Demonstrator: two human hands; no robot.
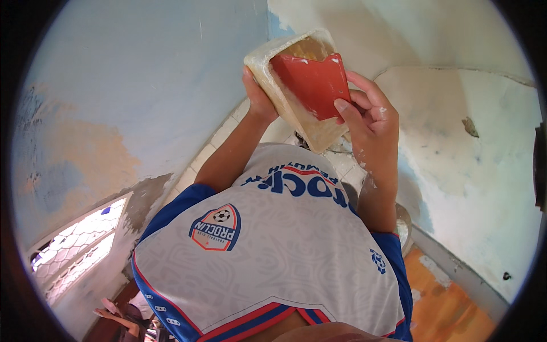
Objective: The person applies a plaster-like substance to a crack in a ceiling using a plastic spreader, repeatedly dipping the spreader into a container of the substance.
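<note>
My left hand grips the side of a whitish rectangular tub smeared with pale beige paste, held tilted at chest height. My right hand holds a red flat plastic scraper with its blade pushed into the tub's open mouth. White paste spots my right fingers and wrist. Below the hands, my white and blue sports shirt fills the lower middle of the view.
A light blue wall with worn orange and grey patches stands on the left, with a grilled window low on it. A white patched wall is on the right. White floor tiles and an orange floor strip lie below.
</note>
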